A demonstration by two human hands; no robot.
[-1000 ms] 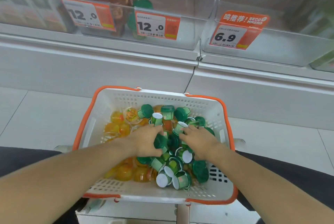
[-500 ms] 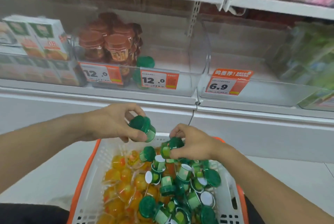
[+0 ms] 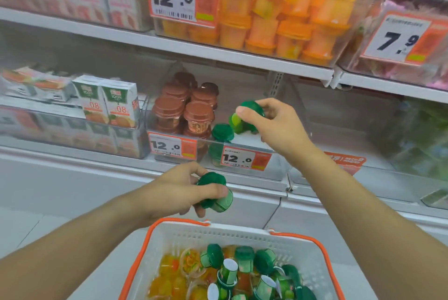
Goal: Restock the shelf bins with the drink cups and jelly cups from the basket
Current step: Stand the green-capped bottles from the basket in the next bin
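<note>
1. Head view: stocking step under way. Right hand (image 3: pixel 274 127) is pinching green drink cups (image 3: pixel 244 118) over the clear bin (image 3: pixel 274 166), right of the brown-lidded cups (image 3: pixel 184 110); one green cup (image 3: pixel 221 132) is already standing inside.
2. Left hand (image 3: pixel 179 193) is gripping more green cups (image 3: pixel 215 193) nearer, above the basket (image 3: pixel 184 229).
3. Next, likely: lowering upright, then releasing.
4. Basket is holding green cups right, orange jelly cups (image 3: pixel 169 278) left.
</note>
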